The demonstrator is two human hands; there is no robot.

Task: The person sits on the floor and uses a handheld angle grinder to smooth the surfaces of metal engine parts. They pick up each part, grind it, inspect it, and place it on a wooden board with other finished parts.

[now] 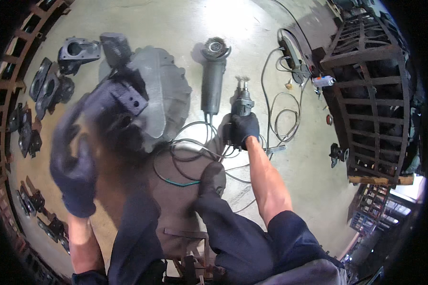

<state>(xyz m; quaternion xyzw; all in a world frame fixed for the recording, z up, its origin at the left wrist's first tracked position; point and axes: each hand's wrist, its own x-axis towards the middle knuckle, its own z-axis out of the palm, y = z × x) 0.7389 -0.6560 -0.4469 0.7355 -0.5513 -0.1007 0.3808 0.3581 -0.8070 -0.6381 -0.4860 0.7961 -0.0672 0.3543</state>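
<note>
A dark cast metal part (pixel 116 107) with a two-hole flange stands in front of me at left, slightly blurred. My left hand (pixel 76 161), in a dark glove, is beside its left side, thumb and fingers apart in a curve. Motion blur hides whether the fingertips touch the casting. My right hand (pixel 246 128), gloved too, is closed round the body of a straight die grinder (pixel 243 103), its bit end facing away from me. Just left of that, an angle grinder (pixel 214 80) with a round wire brush lies on the floor.
A grey scalloped cover-like sheet (pixel 152 90) lies under the casting. More castings (pixel 78 50) line the left, beside a rack (pixel 4 118). Looped cables (pixel 195 142) lie near my feet. A power strip (pixel 292 57) and a metal cage (pixel 371 95) are at right.
</note>
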